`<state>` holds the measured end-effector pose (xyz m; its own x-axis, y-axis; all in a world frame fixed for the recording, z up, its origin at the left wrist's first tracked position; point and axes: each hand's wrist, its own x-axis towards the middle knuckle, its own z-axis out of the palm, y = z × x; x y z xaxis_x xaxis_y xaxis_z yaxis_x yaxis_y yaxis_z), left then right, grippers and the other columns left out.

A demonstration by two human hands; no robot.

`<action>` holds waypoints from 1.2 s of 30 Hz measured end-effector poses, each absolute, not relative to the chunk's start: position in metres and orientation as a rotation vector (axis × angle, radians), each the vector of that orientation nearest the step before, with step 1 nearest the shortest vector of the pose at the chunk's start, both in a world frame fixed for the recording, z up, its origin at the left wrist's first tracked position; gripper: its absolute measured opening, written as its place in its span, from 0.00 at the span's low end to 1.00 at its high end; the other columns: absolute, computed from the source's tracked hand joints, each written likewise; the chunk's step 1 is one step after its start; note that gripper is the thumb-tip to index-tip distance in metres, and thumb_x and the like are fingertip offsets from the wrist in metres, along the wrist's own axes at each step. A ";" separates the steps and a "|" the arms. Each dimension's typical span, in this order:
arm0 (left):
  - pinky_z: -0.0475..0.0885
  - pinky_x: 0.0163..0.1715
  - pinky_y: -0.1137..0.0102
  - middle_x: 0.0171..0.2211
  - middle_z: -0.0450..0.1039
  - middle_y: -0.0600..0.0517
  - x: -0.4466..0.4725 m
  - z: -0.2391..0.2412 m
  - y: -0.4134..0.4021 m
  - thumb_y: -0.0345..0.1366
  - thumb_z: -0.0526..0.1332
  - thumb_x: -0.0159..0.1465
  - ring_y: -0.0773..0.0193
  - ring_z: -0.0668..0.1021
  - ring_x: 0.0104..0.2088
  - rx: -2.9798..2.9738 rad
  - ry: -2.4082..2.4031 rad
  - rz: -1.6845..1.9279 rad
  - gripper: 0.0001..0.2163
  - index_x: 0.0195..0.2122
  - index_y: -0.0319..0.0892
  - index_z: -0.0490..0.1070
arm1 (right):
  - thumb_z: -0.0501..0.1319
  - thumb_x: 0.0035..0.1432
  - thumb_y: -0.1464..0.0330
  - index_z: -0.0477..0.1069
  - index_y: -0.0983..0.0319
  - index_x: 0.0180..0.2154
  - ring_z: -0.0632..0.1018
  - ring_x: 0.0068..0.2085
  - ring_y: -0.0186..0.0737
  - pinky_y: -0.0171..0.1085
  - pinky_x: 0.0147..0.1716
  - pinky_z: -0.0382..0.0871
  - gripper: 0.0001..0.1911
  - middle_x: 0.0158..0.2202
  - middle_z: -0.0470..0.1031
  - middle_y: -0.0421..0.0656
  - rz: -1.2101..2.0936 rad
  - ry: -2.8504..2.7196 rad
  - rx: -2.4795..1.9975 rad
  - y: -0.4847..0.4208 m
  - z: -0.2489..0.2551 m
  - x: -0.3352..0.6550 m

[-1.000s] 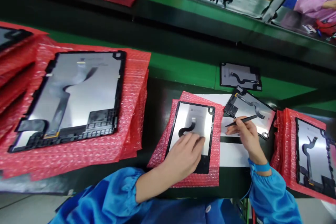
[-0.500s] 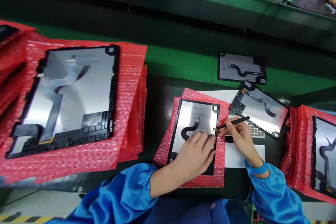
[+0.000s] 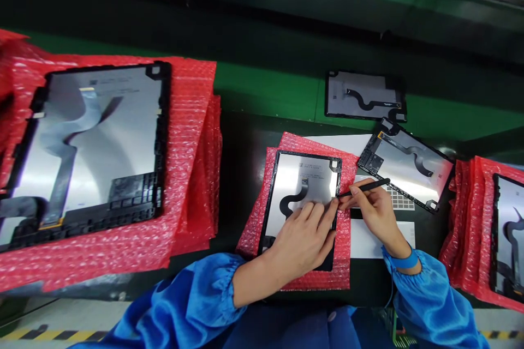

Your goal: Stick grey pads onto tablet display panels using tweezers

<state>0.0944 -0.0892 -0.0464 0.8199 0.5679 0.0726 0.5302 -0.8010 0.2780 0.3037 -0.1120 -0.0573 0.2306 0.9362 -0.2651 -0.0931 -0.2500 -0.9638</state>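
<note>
A tablet display panel (image 3: 308, 175) lies face down on a red bubble-wrap sheet (image 3: 346, 265) in front of me, its black flex cable curling over the silver back. My left hand (image 3: 303, 240) rests flat on the panel's lower half, fingers stretched out. My right hand (image 3: 376, 217) is closed on thin black tweezers (image 3: 364, 188), whose tip touches the panel's right edge close to my left fingertips.
A large panel (image 3: 94, 142) sits on a stack of red bubble wrap at the left. Two more panels (image 3: 364, 95) (image 3: 409, 166) lie beyond my right hand, another on red wrap (image 3: 507, 229) at the right. White sheets (image 3: 368, 240) lie under my right wrist. A green conveyor belt (image 3: 270, 92) runs behind.
My right hand brought the tweezers left from the tilted panel to the right edge of the centre panel. My left hand stayed on the panel, and my view shifted a little.
</note>
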 end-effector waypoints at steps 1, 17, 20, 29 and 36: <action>0.78 0.41 0.56 0.46 0.75 0.38 0.095 -0.046 -0.089 0.38 0.54 0.74 0.48 0.77 0.45 2.761 0.849 0.218 0.27 0.71 0.28 0.61 | 0.68 0.68 0.55 0.74 0.59 0.40 0.86 0.27 0.42 0.42 0.31 0.86 0.15 0.29 0.84 0.42 1.239 -0.843 -1.458 -0.112 -0.057 0.303; 0.82 0.42 0.55 0.51 0.76 0.40 0.091 -0.038 -0.071 0.39 0.57 0.74 0.47 0.80 0.48 2.613 0.827 0.076 0.26 0.70 0.34 0.61 | 0.69 0.68 0.56 0.77 0.58 0.44 0.87 0.29 0.46 0.40 0.29 0.83 0.13 0.30 0.86 0.44 0.825 -0.808 -1.588 -0.191 -0.028 0.390; 0.81 0.41 0.54 0.48 0.77 0.39 0.100 -0.029 -0.070 0.38 0.55 0.74 0.46 0.80 0.46 2.675 0.900 0.040 0.22 0.65 0.33 0.68 | 0.68 0.69 0.55 0.76 0.58 0.44 0.86 0.28 0.44 0.38 0.27 0.82 0.13 0.30 0.85 0.43 0.810 -0.792 -1.641 -0.225 -0.035 0.408; 0.66 0.64 0.51 0.72 0.61 0.34 0.183 -0.034 -0.133 0.52 0.58 0.73 0.38 0.67 0.69 2.817 0.235 0.232 0.32 0.69 0.31 0.65 | 0.67 0.68 0.50 0.73 0.59 0.44 0.86 0.31 0.44 0.39 0.29 0.82 0.18 0.31 0.83 0.43 0.784 -0.798 -1.805 -0.245 -0.058 0.415; 0.65 0.60 0.53 0.73 0.62 0.36 0.215 -0.046 -0.144 0.59 0.57 0.71 0.40 0.68 0.67 2.862 0.194 0.068 0.36 0.67 0.31 0.67 | 0.65 0.68 0.49 0.73 0.59 0.45 0.85 0.30 0.44 0.39 0.29 0.82 0.20 0.32 0.83 0.44 0.781 -0.794 -1.835 -0.242 -0.061 0.416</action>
